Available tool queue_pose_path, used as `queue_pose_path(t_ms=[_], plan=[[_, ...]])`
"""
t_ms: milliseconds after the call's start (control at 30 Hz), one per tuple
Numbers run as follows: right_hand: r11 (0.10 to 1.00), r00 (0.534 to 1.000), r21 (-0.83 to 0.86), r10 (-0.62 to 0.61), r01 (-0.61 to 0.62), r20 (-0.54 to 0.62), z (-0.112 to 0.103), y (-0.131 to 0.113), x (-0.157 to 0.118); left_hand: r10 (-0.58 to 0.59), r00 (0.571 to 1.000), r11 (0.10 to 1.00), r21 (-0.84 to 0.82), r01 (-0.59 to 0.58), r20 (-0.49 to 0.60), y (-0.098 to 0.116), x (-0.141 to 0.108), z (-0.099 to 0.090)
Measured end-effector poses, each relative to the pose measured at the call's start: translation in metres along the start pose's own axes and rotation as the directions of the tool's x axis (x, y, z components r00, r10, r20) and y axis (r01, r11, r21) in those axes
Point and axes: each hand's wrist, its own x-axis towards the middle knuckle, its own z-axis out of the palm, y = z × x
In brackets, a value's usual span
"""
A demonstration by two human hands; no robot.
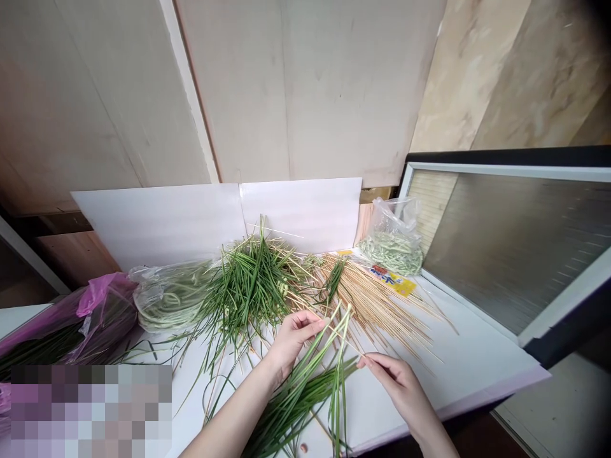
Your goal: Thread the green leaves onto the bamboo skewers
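Observation:
My left hand (pixel 296 337) pinches one end of a thin wooden skewer, its fingers closed. At the skewer's other end, my right hand (pixel 389 375) is closed in a pinch too. Several long green stalks (pixel 340 362) hang from the skewer between the hands, their pale ends upward. Below lies a bundle of green leaves (pixel 291 407) on the white table. Behind my left hand is a large heap of green leafy stems (pixel 252 280). Many loose wooden skewers (pixel 377 292) fan out behind my right hand, with a small green bunch (pixel 335 278) on them.
A clear bag of pale green strands (pixel 172 299) and a pink plastic bag (pixel 107 305) lie at the left. Another clear bag (pixel 394 238) stands at the back right, near a framed glass panel (pixel 520 235). White boards (pixel 300 213) lean behind the table.

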Motion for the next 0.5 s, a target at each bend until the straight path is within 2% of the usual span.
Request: queue_pose_path(t_ms=[67,167,233,333,400,500], plan=[[1.000,1.000,0.004,0.005,-0.005,0.003,-0.003,-0.002,-0.001,-0.005,0.997,1.000,-0.029,0.008,0.083,0.000,0.003,-0.003],[1.000,1.000,0.017,0.022,-0.021,-0.021,-0.010,-0.002,-0.004,-0.070,0.984,0.996,-0.048,0.079,0.165,-0.006,0.012,-0.010],[0.999,0.999,0.011,0.035,-0.035,-0.039,-0.016,-0.002,-0.005,-0.110,0.980,0.985,0.149,0.086,0.163,-0.015,0.017,-0.013],[0.998,0.999,-0.047,0.039,-0.041,-0.035,-0.022,-0.003,-0.006,-0.068,0.989,0.869,0.494,-0.007,0.135,-0.032,0.019,-0.012],[0.996,0.999,-0.083,0.036,-0.038,-0.027,-0.023,-0.004,-0.005,-0.008,0.993,0.796,0.602,-0.063,0.114,-0.040,0.018,-0.006],[0.995,0.999,-0.092,0.037,-0.038,-0.022,-0.022,-0.002,-0.005,0.022,0.995,0.762,0.642,-0.079,0.096,-0.047,0.017,0.002]])
